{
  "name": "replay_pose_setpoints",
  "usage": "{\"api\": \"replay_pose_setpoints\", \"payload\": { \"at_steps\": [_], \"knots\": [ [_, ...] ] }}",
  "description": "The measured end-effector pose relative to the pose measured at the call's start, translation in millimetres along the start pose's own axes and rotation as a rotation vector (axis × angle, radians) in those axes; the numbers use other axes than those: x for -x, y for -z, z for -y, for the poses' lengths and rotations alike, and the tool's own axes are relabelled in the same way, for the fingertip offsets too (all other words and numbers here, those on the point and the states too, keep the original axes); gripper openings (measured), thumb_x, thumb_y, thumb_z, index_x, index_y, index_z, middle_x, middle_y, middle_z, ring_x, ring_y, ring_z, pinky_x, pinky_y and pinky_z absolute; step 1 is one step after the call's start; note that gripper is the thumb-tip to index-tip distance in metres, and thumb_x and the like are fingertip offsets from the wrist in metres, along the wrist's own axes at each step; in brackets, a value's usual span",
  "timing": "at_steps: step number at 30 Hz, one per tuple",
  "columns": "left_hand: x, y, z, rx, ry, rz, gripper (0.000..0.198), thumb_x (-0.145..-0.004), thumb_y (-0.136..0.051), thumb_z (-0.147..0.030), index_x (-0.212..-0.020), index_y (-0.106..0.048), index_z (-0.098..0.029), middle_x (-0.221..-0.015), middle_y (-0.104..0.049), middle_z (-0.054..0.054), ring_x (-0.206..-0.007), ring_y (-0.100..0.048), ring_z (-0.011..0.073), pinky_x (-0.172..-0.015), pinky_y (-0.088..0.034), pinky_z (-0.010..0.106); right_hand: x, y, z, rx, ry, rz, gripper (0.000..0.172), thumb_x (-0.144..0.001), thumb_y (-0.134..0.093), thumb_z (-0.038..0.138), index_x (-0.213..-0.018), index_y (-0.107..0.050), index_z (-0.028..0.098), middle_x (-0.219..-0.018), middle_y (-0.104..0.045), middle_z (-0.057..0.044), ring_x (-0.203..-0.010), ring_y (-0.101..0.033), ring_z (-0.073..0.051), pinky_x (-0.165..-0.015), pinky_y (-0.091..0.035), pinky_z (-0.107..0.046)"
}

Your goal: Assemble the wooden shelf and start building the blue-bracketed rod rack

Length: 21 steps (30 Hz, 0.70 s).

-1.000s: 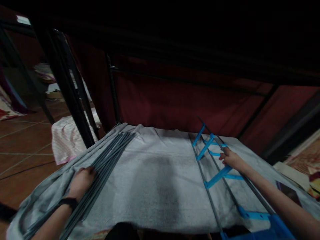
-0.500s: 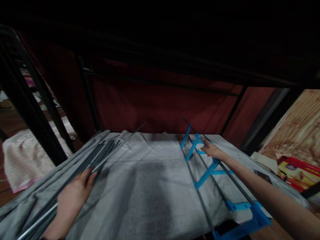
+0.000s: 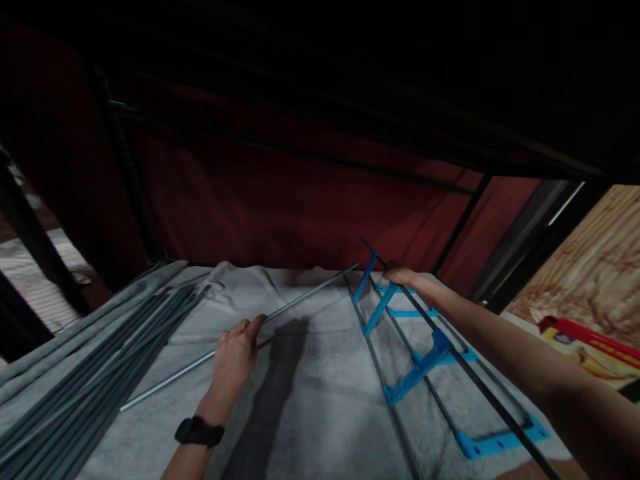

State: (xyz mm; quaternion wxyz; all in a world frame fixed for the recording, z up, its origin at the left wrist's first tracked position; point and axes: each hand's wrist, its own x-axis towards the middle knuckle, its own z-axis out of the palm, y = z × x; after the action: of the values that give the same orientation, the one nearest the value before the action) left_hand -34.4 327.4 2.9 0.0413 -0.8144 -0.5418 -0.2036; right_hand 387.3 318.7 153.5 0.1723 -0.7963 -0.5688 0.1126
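My left hand (image 3: pixel 237 350), below a dark wristband (image 3: pixel 199 433), is closed around a thin grey metal tube (image 3: pixel 305 294). That tube slants over the grey cloth, its far end close to a frame of dark tubes and blue plastic brackets (image 3: pixel 417 377). Around the frame's upper tube, by one of the far brackets, my right hand (image 3: pixel 400 275) is closed; its fingers are partly hidden. On the left lies a bundle of similar grey tubes (image 3: pixel 113 363).
Grey cloth (image 3: pixel 310 393) covers the surface beneath. Dark metal posts (image 3: pixel 123 167) and a red curtain (image 3: pixel 280 207) stand behind, under a dark overhang. A red and yellow box (image 3: pixel 593 353) sits at the right, near a wood-patterned panel (image 3: pixel 590 253).
My left hand has lifted the metal tube off the bundle and carried it right, toward the blue-bracketed frame. My right hand has shifted slightly farther along the frame. The view has turned.
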Motion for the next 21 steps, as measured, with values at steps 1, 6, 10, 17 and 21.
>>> {"api": "replay_pose_setpoints", "payload": {
  "at_steps": [1,6,10,17,21],
  "knots": [
    [-2,-6.4,2,0.006,-0.003,0.019,0.046,-0.090,-0.032,-0.011,-0.129,-0.054,-0.021,-0.100,-0.065,0.009,-0.091,-0.062,0.0221,-0.078,-0.039,0.033,-7,-3,1,-0.012,-0.011,-0.006,0.010,-0.079,-0.060,0.020,-0.080,-0.066,0.013,-0.055,-0.059,-0.003,-0.056,-0.055,-0.014,-0.047,-0.037,-0.019],
    [-2,-37.0,14,-0.011,-0.011,0.150,0.051,-0.082,-0.034,-0.003,-0.123,-0.057,-0.021,-0.108,-0.065,0.011,-0.095,-0.062,0.0233,-0.084,-0.039,0.036,-41,-16,7,-0.193,-0.118,-0.038,0.012,-0.082,-0.061,0.019,-0.090,-0.063,0.010,-0.050,-0.053,0.003,-0.047,-0.046,-0.007,-0.046,-0.036,-0.016],
    [2,-56.9,19,0.030,-0.017,0.283,0.050,-0.082,-0.034,-0.004,-0.122,-0.059,-0.021,-0.113,-0.065,0.012,-0.098,-0.063,0.0225,-0.090,-0.040,0.038,-56,-23,16,-0.242,-0.150,0.022,0.010,-0.086,-0.057,0.019,-0.083,-0.061,0.011,-0.045,-0.050,0.004,-0.040,-0.040,-0.005,-0.041,-0.030,-0.015],
    [5,-74.7,-1,0.069,-0.019,0.280,0.042,-0.090,-0.043,-0.028,-0.130,-0.054,-0.020,-0.119,-0.060,0.016,-0.111,-0.054,0.0279,-0.092,-0.039,0.040,-26,-31,32,-0.460,-0.181,0.196,0.024,-0.092,-0.041,0.013,-0.073,-0.055,0.013,-0.047,-0.054,0.001,-0.036,-0.039,-0.004,-0.035,-0.027,-0.014],
    [10,-83.5,-30,0.050,-0.095,0.249,0.042,-0.090,-0.039,-0.018,-0.129,-0.055,-0.019,-0.122,-0.058,0.016,-0.111,-0.052,0.0270,-0.093,-0.038,0.041,-3,-30,38,-0.458,-0.253,0.272,0.032,-0.094,-0.038,0.012,-0.064,-0.050,0.014,-0.046,-0.052,0.000,-0.033,-0.034,-0.004,-0.032,-0.024,-0.015]
  ]
}}
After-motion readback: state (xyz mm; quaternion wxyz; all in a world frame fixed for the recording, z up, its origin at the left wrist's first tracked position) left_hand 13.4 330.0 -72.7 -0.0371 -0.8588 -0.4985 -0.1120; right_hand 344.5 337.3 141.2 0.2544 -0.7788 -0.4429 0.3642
